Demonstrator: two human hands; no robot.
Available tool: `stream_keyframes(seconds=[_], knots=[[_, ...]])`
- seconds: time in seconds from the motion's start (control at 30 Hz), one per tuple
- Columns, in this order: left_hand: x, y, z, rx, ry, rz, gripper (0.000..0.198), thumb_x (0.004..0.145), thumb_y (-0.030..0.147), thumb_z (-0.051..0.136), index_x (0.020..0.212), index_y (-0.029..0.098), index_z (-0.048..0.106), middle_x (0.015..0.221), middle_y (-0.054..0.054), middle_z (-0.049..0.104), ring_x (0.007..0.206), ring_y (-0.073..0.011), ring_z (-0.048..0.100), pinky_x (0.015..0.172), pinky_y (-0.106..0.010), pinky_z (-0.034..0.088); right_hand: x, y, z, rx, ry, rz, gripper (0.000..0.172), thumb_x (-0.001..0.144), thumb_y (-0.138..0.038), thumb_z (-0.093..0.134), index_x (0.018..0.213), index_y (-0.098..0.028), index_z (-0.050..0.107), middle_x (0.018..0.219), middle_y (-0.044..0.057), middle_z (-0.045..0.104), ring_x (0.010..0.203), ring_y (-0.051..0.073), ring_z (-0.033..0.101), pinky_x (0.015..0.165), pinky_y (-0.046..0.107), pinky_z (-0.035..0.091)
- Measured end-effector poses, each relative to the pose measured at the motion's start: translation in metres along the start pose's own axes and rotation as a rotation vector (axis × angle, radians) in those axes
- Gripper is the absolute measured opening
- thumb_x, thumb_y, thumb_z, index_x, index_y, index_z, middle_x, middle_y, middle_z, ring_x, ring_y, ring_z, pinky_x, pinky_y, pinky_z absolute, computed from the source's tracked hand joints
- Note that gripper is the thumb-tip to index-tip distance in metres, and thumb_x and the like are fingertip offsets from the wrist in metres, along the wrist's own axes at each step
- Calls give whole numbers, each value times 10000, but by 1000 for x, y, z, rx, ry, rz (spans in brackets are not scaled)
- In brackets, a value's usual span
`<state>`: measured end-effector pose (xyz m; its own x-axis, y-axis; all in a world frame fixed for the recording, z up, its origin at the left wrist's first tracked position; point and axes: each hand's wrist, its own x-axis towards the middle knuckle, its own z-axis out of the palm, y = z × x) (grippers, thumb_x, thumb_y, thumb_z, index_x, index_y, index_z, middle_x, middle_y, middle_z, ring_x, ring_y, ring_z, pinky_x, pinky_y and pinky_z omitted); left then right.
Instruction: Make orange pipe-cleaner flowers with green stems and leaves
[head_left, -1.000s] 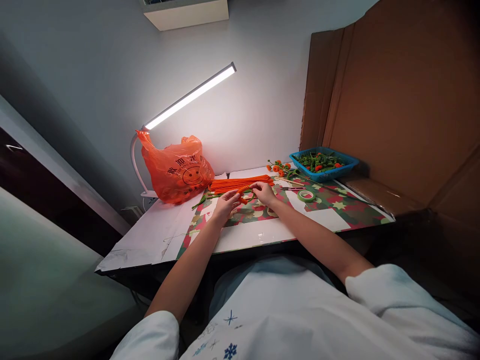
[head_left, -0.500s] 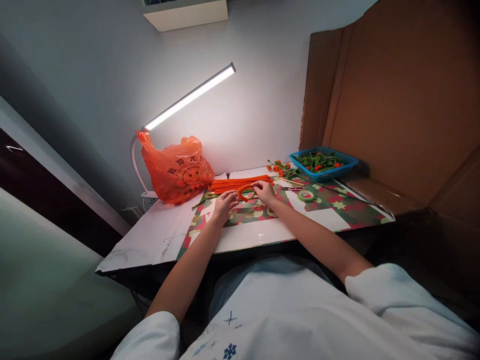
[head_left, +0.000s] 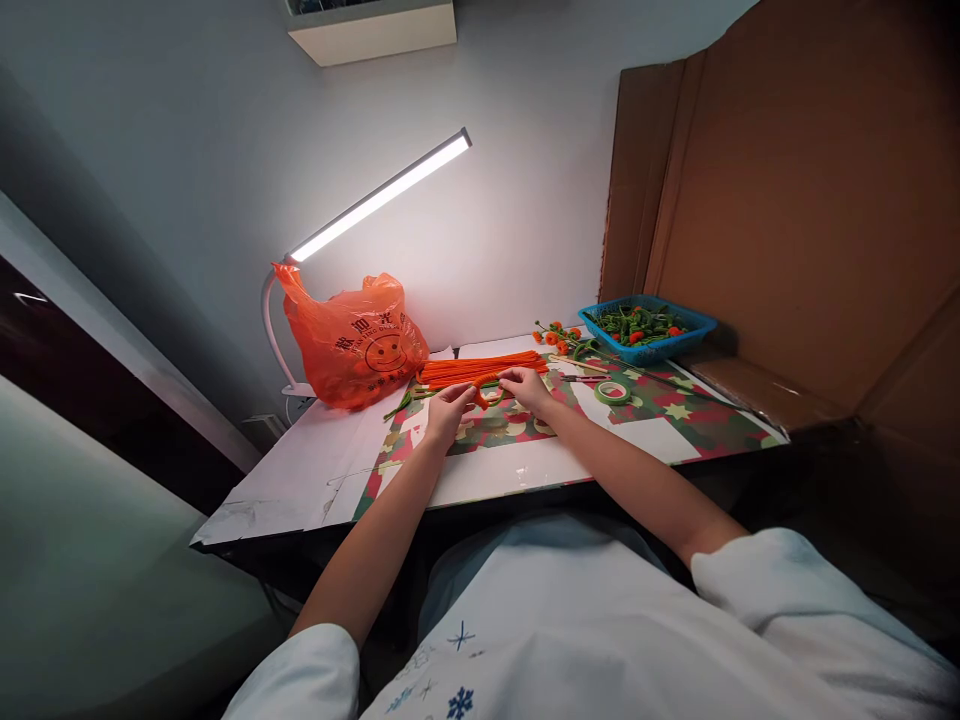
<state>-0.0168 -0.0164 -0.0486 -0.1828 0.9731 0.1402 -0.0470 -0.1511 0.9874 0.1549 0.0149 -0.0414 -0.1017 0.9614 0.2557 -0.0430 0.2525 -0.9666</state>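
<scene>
Between my hands is a bent, curled orange pipe cleaner [head_left: 487, 380]. My left hand [head_left: 450, 408] pinches its left end between thumb and fingertips. Its other end is in the closed fingertips of my right hand [head_left: 526, 388]. Just behind lies a bundle of straight orange pipe cleaners [head_left: 480, 368], laid side by side on the table. Green stems [head_left: 405, 402] stick out left of my left hand. A roll of green tape [head_left: 613, 392] lies flat to the right of my right hand.
A blue basket [head_left: 652, 350] holds green stems and orange flowers, with more orange flowers [head_left: 555, 335] beside it. An orange plastic bag [head_left: 352, 345] stands by the clamp lamp [head_left: 382, 195]. Cardboard [head_left: 795, 200] walls the right side. A tool with thin handles [head_left: 586, 378] lies near the tape.
The fingers of my left hand have closed in on the curled pipe cleaner. My right hand has shifted very slightly, and the pipe cleaner's curl has changed shape between them.
</scene>
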Motion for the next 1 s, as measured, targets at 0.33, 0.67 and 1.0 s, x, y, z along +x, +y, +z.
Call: stream_keyframes(seconds=[0.33,0.67,1.0], knots=[[1,3,3,-107,59,113,415,541,427,832,813,130,735,760,-54,713,654,-138,646,656,-280,546,-3,-12,2,358,-47,393,213,814,-261,681,660,-154,581,565,1,609,501,98,557,563,232,513],[7,6,1,-160,134,19,269,599,330,789,724,133,653,744,-55,695,630,-125,635,608,-254,517,4,-11,-1,506,154,331,168,841,-161,633,687,-172,567,564,-19,595,510,94,571,570,217,527],[8,9,-2,-154,245,46,203,702,307,706,797,157,607,838,-52,680,668,-119,615,590,-243,501,8,-11,-3,575,265,339,241,850,-149,618,641,-188,503,562,-40,560,471,71,505,590,207,522]])
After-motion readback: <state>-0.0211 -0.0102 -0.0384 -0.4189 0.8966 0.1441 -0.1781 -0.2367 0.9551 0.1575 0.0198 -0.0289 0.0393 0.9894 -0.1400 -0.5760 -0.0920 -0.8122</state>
